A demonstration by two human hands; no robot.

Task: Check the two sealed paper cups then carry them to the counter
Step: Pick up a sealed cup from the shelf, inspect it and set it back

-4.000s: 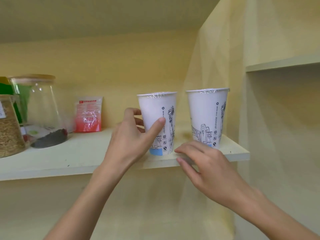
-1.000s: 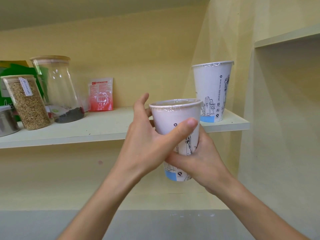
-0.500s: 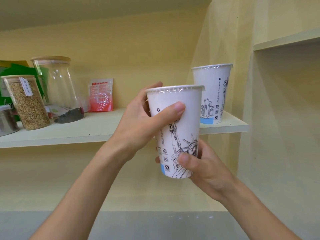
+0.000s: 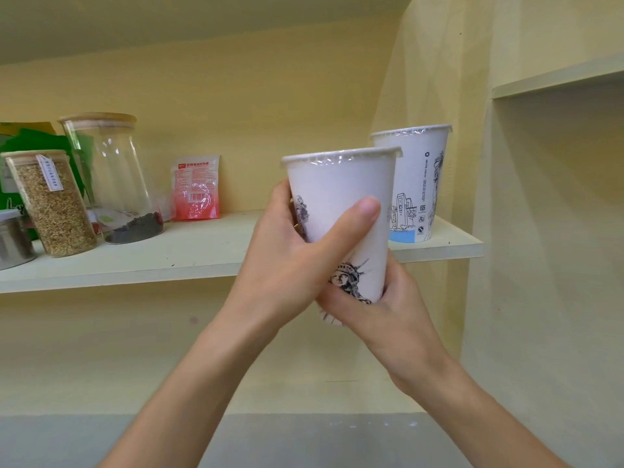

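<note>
We are looking forward at a pale yellow shelf (image 4: 202,251) set in a yellow alcove, with both our bare hands raised in front of it. Our left hand (image 4: 287,261) wraps the side of a sealed paper cup (image 4: 341,197), thumb pressed across its front wall. Our right hand (image 4: 381,309) closes around the cup's base from below, so both hands grip the one cup, held upright just in front of the shelf edge. The cup is white with black line drawings, including a Statue of Liberty head near the bottom, and a clear film seal (image 4: 341,156) is stretched over its rim.

The second sealed cup (image 4: 417,184) stands on the right end of the shelf, behind the held one and untouched. Further left sit a red sachet (image 4: 196,187), a clear glass jar (image 4: 111,177) with dark leaves at the bottom, and a jar of grain (image 4: 50,204).

We judge that the paper wall is thin and will dent under a hard squeeze, and the film top looks easy to puncture. Whether the cups are full we cannot tell, so weight is uncertain. The safest hold seems to be low on the body, with support beneath, keeping it level and fingers off the seal.
</note>
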